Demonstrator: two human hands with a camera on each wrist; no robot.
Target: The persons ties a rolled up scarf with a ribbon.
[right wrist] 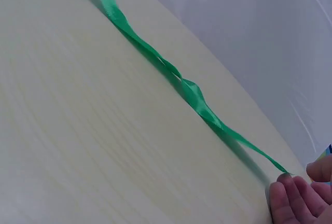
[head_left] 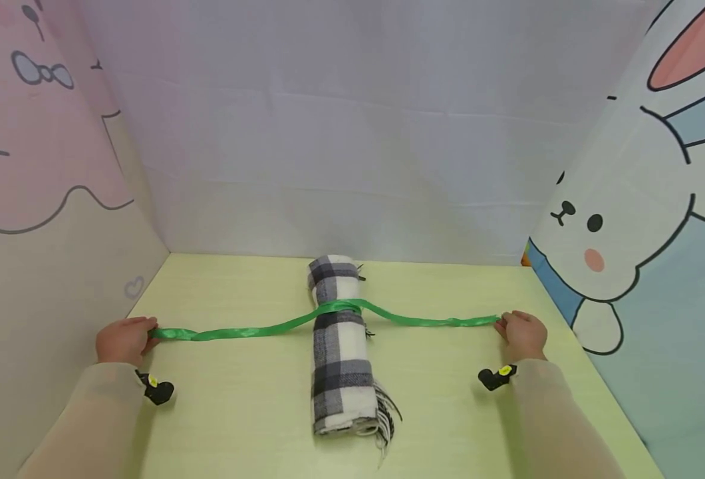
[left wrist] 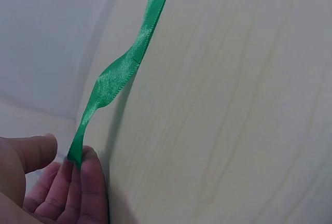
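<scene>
A rolled scarf [head_left: 342,399] in grey, black and white plaid lies lengthwise on the table, its fringe sticking out at the near right. Around its upper part goes a green ribbon [head_left: 235,332], whose two tails stretch out to both sides. At the far left, the left hand [head_left: 124,340] holds one tail's end at its fingertips; in the left wrist view the ribbon [left wrist: 111,81] twists and the thumb stands apart from it. The right hand [head_left: 523,334] holds the other tail's end. The right wrist view shows this ribbon [right wrist: 194,97] tail twisted, running down to the fingertips.
The pale yellow table [head_left: 239,412] has a wood-grain top. A whitish cloth wall [head_left: 352,133] stands behind it, with cartoon-printed panels on the left [head_left: 41,266] and right [head_left: 682,319]. Black wrist cameras [head_left: 159,391] hang beside the sleeves.
</scene>
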